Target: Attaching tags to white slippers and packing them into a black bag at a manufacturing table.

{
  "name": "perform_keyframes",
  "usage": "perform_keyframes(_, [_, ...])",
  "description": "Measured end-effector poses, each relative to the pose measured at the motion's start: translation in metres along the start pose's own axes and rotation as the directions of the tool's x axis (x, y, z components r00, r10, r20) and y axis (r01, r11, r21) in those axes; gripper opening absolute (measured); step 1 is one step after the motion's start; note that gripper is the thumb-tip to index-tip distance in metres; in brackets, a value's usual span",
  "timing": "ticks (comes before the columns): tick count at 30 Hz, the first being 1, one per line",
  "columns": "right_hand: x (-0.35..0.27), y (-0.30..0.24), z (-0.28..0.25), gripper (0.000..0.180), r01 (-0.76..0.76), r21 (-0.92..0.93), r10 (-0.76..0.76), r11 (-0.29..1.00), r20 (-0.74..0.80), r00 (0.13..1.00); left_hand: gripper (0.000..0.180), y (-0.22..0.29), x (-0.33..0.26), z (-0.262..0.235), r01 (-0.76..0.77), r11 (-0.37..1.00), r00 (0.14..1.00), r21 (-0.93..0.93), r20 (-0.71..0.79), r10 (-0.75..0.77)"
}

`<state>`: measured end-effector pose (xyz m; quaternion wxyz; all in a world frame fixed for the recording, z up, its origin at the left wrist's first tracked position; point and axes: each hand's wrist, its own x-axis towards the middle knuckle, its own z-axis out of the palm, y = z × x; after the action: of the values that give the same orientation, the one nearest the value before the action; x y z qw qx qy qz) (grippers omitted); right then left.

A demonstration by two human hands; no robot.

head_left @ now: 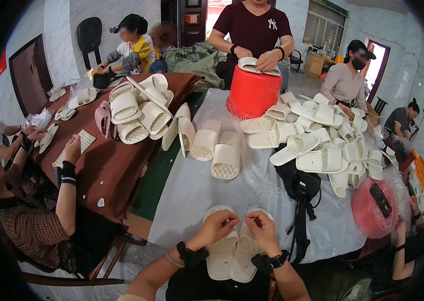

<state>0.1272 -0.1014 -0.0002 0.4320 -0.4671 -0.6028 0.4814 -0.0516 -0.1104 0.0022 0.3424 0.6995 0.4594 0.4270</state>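
A pair of cream slide slippers, the left one [220, 264] and the right one [244, 262], lies side by side at the table's near edge, heels toward me. My left hand [217, 228] is over the left slipper's strap end, thumb and fingertips pinched together. Over the other slipper's strap end, my right hand [262, 232] is curled in a similar pinch. The fingertips nearly face each other across the gap between the slippers. Whatever they pinch is too small or hidden to make out. My hands partly cover both straps.
Ahead stand two more slippers [226, 160]. A big pile of cream slippers [322, 160] lies to the right, with a black bag [299, 183] before it. A red bucket [255, 93] stands at the far side, a pink roll [372, 208] at right. Co-workers sit and stand around the tables.
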Motion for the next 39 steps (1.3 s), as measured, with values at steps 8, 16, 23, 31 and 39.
perform_keyframes(8, [-0.001,0.002,0.001,0.014,-0.011,0.016,0.01,1.0,0.071,0.997,0.013,-0.006,-0.001,0.002,0.045,0.998,0.999,-0.037,0.009,-0.045])
perform_keyframes(16, [0.001,0.006,0.001,0.016,0.119,-0.037,-0.119,0.992,0.008,0.993,0.014,-0.012,-0.001,0.005,0.087,0.991,0.996,-0.098,-0.022,-0.089])
perform_keyframes(23, [-0.001,0.006,0.0,0.012,-0.015,0.142,0.024,0.99,-0.064,0.998,0.014,-0.002,-0.002,0.002,0.034,0.999,0.999,-0.007,0.004,-0.034])
perform_keyframes(31, [0.002,0.017,0.001,0.012,0.012,0.101,-0.014,0.995,0.017,1.0,0.013,-0.006,-0.001,0.003,0.019,1.0,1.0,0.019,-0.004,-0.019])
perform_keyframes(39, [-0.001,-0.001,0.001,0.011,0.115,-0.167,-0.105,0.979,0.063,0.992,0.013,-0.001,-0.002,0.001,0.028,1.0,1.0,0.003,0.004,-0.029])
